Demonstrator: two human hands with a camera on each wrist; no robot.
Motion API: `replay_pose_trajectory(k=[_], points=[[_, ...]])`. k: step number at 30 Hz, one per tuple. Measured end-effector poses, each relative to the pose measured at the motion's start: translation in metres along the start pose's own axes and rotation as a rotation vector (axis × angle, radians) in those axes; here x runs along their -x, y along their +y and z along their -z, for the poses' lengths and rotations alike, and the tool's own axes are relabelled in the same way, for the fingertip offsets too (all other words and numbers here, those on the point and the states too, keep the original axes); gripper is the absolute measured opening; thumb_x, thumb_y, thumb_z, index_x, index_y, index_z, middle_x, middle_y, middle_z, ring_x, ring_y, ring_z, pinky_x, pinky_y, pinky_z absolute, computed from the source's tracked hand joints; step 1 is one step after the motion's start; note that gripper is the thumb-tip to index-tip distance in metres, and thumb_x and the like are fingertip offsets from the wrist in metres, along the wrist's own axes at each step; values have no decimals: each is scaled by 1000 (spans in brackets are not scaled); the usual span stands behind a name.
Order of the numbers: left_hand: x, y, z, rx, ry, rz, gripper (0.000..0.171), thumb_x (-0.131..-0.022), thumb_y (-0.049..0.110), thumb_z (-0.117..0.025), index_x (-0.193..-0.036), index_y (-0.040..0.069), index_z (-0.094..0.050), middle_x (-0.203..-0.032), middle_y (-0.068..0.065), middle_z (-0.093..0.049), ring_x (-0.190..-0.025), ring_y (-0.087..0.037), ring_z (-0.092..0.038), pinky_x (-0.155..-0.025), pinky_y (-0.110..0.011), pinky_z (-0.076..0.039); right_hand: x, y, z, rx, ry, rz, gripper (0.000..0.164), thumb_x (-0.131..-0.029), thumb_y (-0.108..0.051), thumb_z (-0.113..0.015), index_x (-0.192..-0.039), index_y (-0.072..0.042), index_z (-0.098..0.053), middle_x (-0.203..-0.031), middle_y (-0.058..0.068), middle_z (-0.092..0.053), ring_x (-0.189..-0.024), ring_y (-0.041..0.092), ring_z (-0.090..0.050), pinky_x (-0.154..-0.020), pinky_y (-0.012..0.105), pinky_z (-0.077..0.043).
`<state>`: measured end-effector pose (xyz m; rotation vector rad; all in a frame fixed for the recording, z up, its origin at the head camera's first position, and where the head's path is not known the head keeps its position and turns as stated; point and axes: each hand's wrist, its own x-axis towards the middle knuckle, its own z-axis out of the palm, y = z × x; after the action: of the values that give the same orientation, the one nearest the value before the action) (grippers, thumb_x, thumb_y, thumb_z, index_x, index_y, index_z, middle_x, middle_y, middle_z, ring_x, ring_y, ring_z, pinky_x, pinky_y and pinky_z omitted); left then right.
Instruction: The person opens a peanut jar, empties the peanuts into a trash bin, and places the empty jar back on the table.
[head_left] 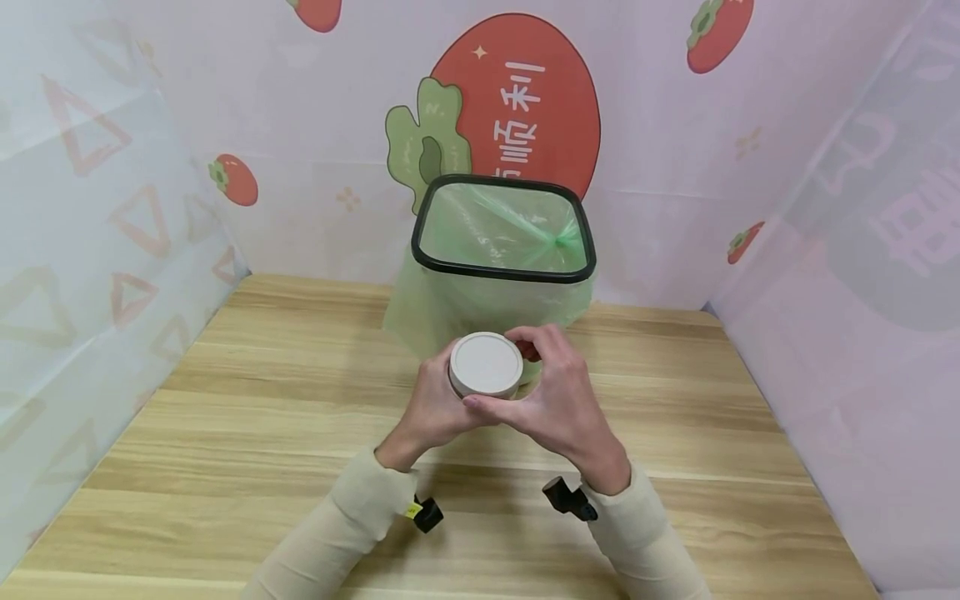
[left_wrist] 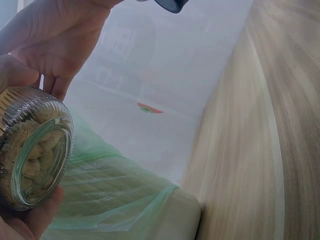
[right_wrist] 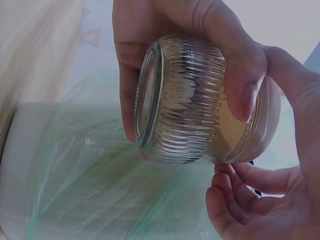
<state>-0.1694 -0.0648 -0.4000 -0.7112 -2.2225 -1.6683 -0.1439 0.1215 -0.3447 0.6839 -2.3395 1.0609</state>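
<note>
A ribbed glass jar [right_wrist: 185, 105] with a round off-white lid [head_left: 486, 364] is held up above the table. Through its glass base in the left wrist view, small tan-brown pieces show inside; their kind is unclear. My left hand [head_left: 435, 404] grips the jar's body from the left, with the thumb lying along the glass. From the right, my right hand [head_left: 558, 400] pinches the lid's edge, thumb at the front and index finger at the far side. The lid sits on the jar's mouth.
Just beyond the hands stands a pale bin [left_wrist: 182, 215] lined with a translucent green bag [head_left: 487, 300], under a black rim frame [head_left: 504, 272]. Wood-grain tabletop [head_left: 300, 375] lies below. Printed cloth walls [head_left: 322, 167] enclose the back and both sides.
</note>
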Motion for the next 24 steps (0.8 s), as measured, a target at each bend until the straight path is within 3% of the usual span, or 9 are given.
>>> replay_pose_trajectory(k=[17,24], points=[[-1,3,-2,24,-2,-8,78,-64,13,-98,-133,0,-64,-123,-16,-75,-111,-30,-72,-97,-41,-58,-1,5,11,-112,-127,2,76,-72,-29,-98,-138,-8,-65,-125,2,-69,-114,15,-66,-95,46,-59],[-1,1,-1,50,-5,1,79,-63,10,-98,-133,-1,-64,-124,-17,-75,-112,-31,-72,-98,-39,-58,-3,8,14,-174,-176,6,79,-76,-23,-94,-145,-5,-60,-133,3,-70,-121,17,-67,-102,44,-58]])
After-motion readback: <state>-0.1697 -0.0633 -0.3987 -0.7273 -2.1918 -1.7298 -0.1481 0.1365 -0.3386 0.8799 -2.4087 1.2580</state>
